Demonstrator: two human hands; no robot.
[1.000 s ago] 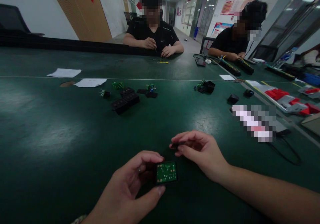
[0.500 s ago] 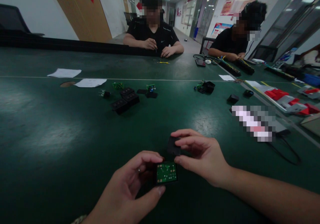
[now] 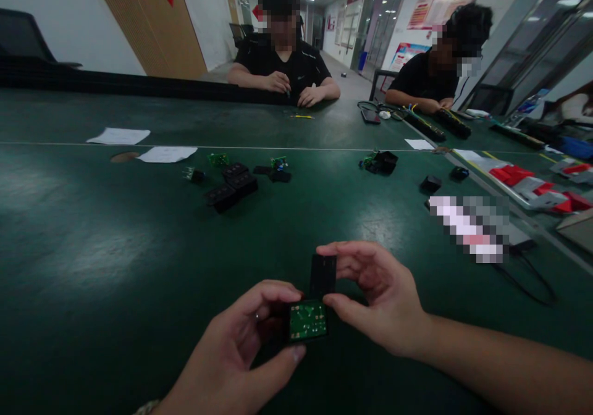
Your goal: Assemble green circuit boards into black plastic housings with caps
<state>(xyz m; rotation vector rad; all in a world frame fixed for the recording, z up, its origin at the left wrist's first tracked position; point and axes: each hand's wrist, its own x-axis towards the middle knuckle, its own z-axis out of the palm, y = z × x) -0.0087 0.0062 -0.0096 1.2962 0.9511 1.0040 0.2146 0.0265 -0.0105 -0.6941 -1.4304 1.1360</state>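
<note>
Head view, board [image 3: 308,320] (green), in left hand [image 3: 236,341], between fingertips [image 3: 295,356]; plate [image 3: 323,273] beyond

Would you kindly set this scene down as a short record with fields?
Left hand: holds a small black rectangular box
Box contents: green rectangular circuit board, visible through the open top
Right hand: holds a thin black rectangular panel between thumb and fingers
Panel position: raised at the box's far side; whether they touch cannot be told
Work surface: dark green tabletop
Farther on the table: larger black rectangular boxes, white paper sheets
Across the table: two people in black tops
</note>
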